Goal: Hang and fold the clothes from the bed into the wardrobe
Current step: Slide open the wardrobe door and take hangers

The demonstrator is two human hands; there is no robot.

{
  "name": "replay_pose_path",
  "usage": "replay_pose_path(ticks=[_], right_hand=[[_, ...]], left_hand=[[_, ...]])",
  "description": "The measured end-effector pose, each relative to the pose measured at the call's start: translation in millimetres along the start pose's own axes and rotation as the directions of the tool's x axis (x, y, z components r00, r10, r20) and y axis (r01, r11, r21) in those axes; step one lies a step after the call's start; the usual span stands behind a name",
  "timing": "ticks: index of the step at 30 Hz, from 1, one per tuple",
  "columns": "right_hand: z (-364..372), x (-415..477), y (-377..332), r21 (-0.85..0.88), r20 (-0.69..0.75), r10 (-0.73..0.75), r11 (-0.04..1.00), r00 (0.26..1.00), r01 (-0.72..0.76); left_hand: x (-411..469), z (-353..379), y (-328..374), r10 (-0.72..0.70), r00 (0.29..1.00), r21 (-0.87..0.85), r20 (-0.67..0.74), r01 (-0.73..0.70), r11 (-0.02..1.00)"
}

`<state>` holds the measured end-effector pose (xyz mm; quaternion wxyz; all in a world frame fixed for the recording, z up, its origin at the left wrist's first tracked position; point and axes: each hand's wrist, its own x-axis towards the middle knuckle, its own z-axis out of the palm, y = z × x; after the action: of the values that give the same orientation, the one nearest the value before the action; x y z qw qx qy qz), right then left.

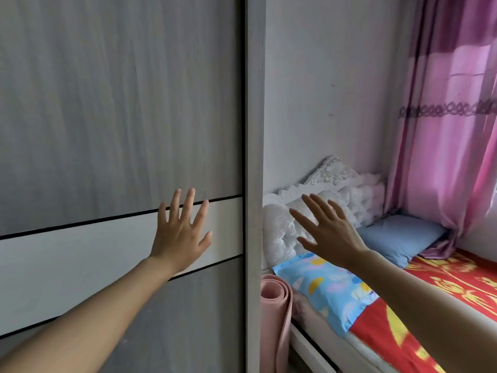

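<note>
The grey wardrobe door [107,103] fills the left half of the view and is closed, with a white band across it. My left hand [180,232] is spread flat with straight fingers over that white band, near the door's right edge. My right hand [328,232] is raised in the air with fingers spread, in front of the white padded headboard [330,181], holding nothing. The bed [443,281] with a red and yellow sheet lies to the right. No loose clothes show on the visible part of the bed.
The wardrobe's grey side post [254,157] stands between door and bed. A rolled pink mat [277,305] leans in the gap beside the bed. A patterned blue pillow [325,286] and a plain blue pillow [400,235] lie at the headboard. Pink curtains [451,130] hang at right.
</note>
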<state>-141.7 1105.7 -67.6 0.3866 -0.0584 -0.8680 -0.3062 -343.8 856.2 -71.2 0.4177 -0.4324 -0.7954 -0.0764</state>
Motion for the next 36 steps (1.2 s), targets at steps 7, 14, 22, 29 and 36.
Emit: replay_pose_path(ticks=[7,14,22,29,36], right_hand=[[85,45,-37,0.117,-0.114,-0.140,0.981,0.984,0.153],[120,127,-76,0.113,-0.142,-0.250,0.957,0.958,0.267],[191,196,-115,0.102,-0.240,-0.090,0.988,0.967,0.117],[232,207,-141,0.240,-0.439,0.047,0.969,0.897,0.066],[246,212,-149,0.288,-0.568,0.060,0.949,0.821,0.129]], left_hand=[[-12,39,-59,-0.157,0.987,0.168,0.022,0.151,0.974],[-19,80,-116,-0.283,0.958,0.249,-0.050,0.287,0.925],[-17,138,-153,-0.092,0.920,0.397,-0.382,0.253,0.882],[-18,153,-161,-0.062,0.887,0.457,-0.458,0.295,0.840],[-20,150,-162,-0.074,0.891,0.480,-0.447,0.309,0.821]])
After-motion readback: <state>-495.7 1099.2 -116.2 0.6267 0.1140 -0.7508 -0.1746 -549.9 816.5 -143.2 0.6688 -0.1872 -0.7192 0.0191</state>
